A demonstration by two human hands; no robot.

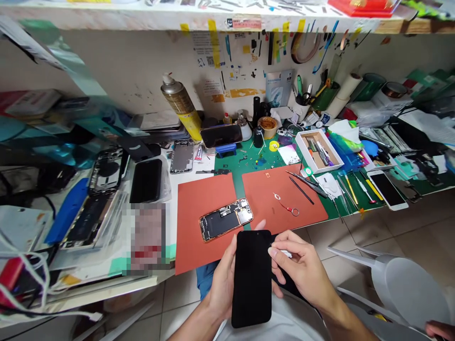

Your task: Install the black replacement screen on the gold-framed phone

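Note:
A black phone or screen panel (251, 279), its dark glass facing up, is held upright over my lap by my left hand (225, 277), whose fingers wrap round its left edge and back. Beside the panel's upper right edge, the thumb and fingers of my right hand (296, 258) are pinched together; a small white thing (285, 254) shows between them, too small to name. An opened phone body (226, 219) with bare inner parts lies on the left red-brown mat (192, 199). On the right mat (256, 189) are a red strap with a ring (293, 211) and a thin black tool (301, 190).
A spray can (182, 106) and a phone on a blue stand (222, 136) are at the back. Phone parts and cables crowd the left. A white tray (319, 151), screwdrivers and a white phone (387, 189) lie right. A grey chair (408, 284) stands lower right; part of a person's hand (441, 330) shows there.

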